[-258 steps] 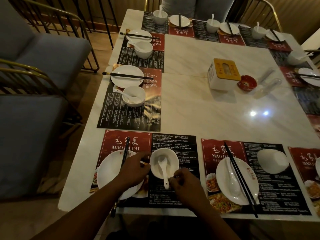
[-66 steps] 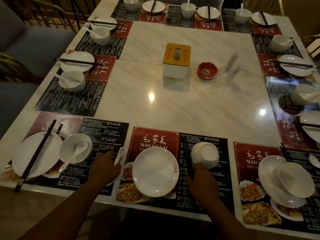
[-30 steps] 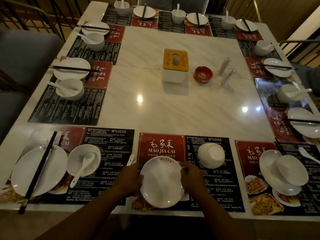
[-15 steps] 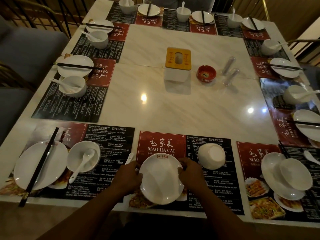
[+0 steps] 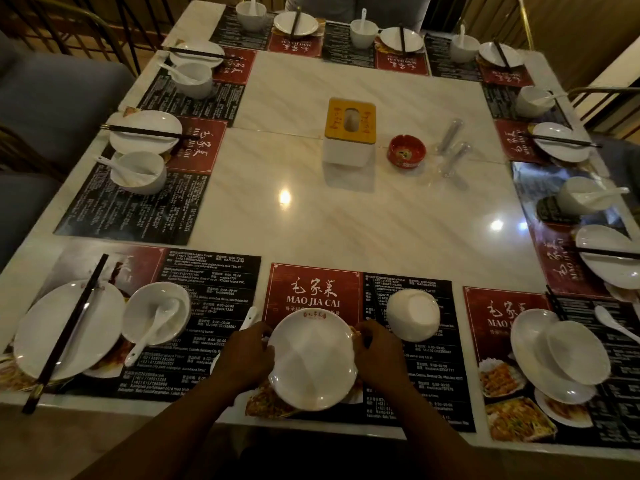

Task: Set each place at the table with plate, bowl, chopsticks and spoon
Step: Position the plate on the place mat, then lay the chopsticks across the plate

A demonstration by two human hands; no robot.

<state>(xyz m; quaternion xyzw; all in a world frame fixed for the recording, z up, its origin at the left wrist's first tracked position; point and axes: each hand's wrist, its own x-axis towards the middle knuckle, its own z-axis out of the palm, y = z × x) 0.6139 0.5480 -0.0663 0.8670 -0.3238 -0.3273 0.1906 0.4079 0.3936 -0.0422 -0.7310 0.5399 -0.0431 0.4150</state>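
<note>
A white plate (image 5: 313, 358) lies on the middle near placemat (image 5: 311, 289). My left hand (image 5: 244, 355) grips its left rim and my right hand (image 5: 375, 348) grips its right rim. A white spoon (image 5: 250, 317) pokes out from behind my left hand. An upside-down white bowl (image 5: 412, 315) stands just right of the plate. At the left place a plate (image 5: 41, 336) carries black chopsticks (image 5: 67, 332), beside a bowl (image 5: 156, 313) with a spoon in it. At the right place a bowl (image 5: 578, 351) sits on a plate (image 5: 526, 344), with a spoon (image 5: 613, 322) and chopsticks (image 5: 554, 303) beside.
A tissue box (image 5: 349, 131), a red ashtray (image 5: 406, 150) and two clear shakers (image 5: 453, 154) stand mid-table. Set places line the left, far and right edges. Grey chairs (image 5: 52, 98) flank the left side.
In the past second the plate stayed between both hands and its red mark turned round to the far rim. Earlier my hands were apart, left near the spoon, right by the bowl.
</note>
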